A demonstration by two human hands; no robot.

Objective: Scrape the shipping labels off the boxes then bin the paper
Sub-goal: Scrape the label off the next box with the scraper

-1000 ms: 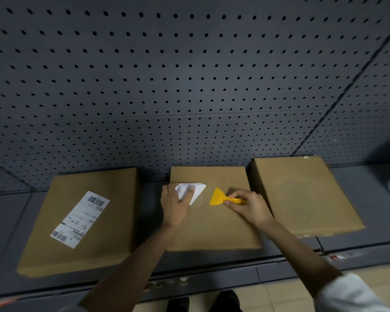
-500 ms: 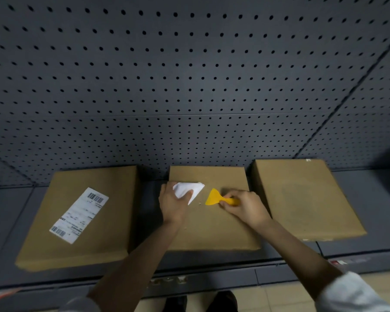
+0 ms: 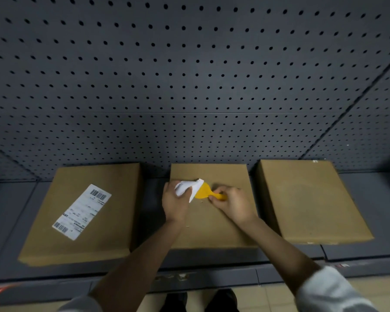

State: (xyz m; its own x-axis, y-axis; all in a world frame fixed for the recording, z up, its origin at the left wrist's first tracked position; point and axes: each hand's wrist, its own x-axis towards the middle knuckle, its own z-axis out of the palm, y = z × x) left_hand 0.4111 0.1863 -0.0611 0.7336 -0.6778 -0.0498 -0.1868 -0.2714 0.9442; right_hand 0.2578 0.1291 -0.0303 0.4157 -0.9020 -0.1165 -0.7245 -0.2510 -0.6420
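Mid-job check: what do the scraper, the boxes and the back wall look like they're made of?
Scraper: looks like plastic, uniformly yellow-orange and smooth with a thin flat blade; the right hand grips its handle.
Boxes: matte brown cardboard, dull and slightly fuzzy, with scuffed corners.
Back wall: probably painted metal pegboard, dark grey with even rows of holes and panel seams; the material is uncertain.

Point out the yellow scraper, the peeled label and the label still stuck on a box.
yellow scraper (image 3: 203,192): head view, blade.
peeled label (image 3: 185,186): head view, white middle.
stuck label (image 3: 82,211): head view, centre.
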